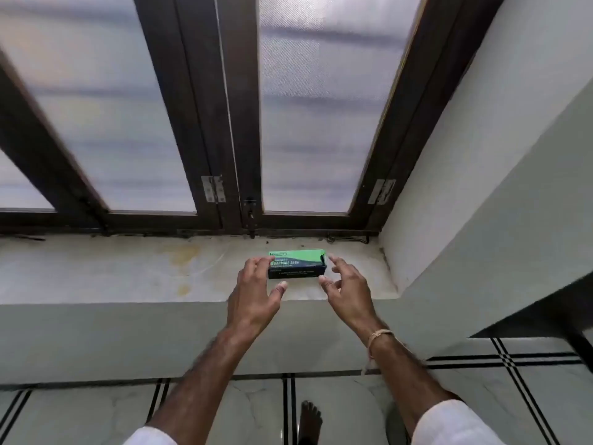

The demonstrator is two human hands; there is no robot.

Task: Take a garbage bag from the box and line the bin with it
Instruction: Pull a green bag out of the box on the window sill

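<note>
Frosted window (128, 107) in dark wood frames fills everything above the sill (112, 268); its bottom rail meets the sill's back edge. Pale wall (465, 155) closes the sill's right end, so room there is tight; to the left the sill runs long and bare, stained yellowish in patches. Below the sill's front edge a plain wall face drops to a tiled floor (96, 409) with black stripe lines; a bare foot (309, 419) stands on it. Dark furniture corner (545, 316) juts in low right of the sill. Green and dark garbage bag box (297, 264) lies flat on the sill toward its right end, closer to the back edge than the front, well short of the side wall. Left hand (253, 290) spread open, fingertips at the box's left end, contact unclear, holding nothing. Right hand (345, 284) open, fingers curled loosely just beside the box's right end, not gripping. Thread band (378, 337) on right wrist. Bin not in view.
</note>
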